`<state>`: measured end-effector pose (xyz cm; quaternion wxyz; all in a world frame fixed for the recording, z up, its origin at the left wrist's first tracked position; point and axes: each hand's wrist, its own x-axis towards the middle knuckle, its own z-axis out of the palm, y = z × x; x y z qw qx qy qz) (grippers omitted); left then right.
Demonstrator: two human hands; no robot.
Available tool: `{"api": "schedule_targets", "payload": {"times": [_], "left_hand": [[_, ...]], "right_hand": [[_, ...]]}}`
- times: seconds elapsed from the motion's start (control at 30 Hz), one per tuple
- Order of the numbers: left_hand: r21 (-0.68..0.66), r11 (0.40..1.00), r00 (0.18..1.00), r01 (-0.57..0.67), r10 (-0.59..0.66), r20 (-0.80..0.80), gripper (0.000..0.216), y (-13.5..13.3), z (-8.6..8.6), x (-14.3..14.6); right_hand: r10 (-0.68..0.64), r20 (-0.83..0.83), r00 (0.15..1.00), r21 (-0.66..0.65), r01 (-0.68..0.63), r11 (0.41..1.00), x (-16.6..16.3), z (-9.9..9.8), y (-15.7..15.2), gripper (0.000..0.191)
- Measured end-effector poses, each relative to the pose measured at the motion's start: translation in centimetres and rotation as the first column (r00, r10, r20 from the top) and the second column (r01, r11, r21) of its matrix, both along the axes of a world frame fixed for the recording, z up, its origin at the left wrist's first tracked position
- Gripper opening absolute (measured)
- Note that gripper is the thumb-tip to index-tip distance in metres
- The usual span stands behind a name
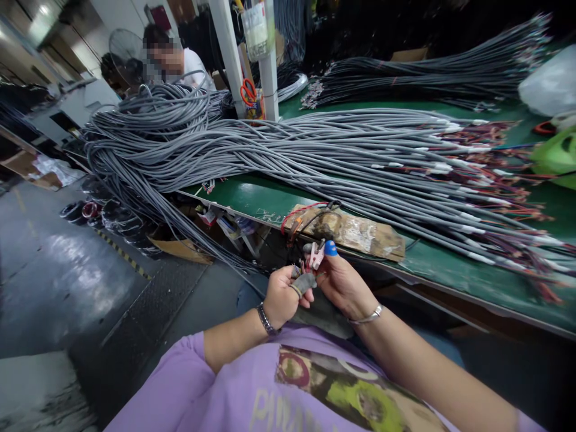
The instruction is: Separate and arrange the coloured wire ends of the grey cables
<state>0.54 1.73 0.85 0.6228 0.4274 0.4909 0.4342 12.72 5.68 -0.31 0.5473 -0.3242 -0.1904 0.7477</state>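
Just in front of the bench edge, my left hand point(282, 295) is closed on the thin stripped wires point(303, 264) of a cable end, with grey covers on its fingers. My right hand point(344, 287) meets it, a blue wrap around the thumb tip. Between that thumb and the fingers is a small pale pinkish-white connector-like piece point(317, 257). How the wires meet this piece is too small to tell. Right behind both hands, a taped wooden block point(355, 231) with red and black leads lies on the bench edge.
Long grey cables point(270, 144) cover the green bench point(243, 198), their stripped ends at right. Dark cable bundles point(418, 75) lie behind. A white post point(227, 54) stands at the back. Another person point(191, 63) sits at far left. Wire coils point(117, 219) rest on the floor.
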Motion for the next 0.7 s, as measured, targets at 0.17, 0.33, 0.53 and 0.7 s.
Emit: {"api": "schedule_targets", "payload": {"times": [0.17,0.33,0.53,0.7], "left_hand": [[0.003,1.000,1.000,-0.014,0.014,0.021,0.045,-0.6,0.0,-0.4],[0.106,0.993,0.998,-0.055,0.058,-0.032,0.041,-0.9,0.4,-0.9],[0.450,0.893,0.915,0.014,0.170,-0.365,0.024,-0.4,0.8,-1.7],[0.775,0.620,0.755,0.126,0.447,-0.480,0.020,0.7,0.4,-1.7]], "right_hand": [[0.052,-0.034,0.998,-0.055,-0.054,0.997,0.4,0.1,-0.4,0.046],[0.124,-0.037,0.992,-0.084,-0.126,0.988,1.0,0.3,-0.5,0.044],[0.083,0.023,0.996,-0.020,-0.083,0.996,1.1,0.4,-0.6,0.026],[0.087,-0.003,0.996,-0.025,-0.087,0.996,1.0,0.3,-0.6,0.032]]}}
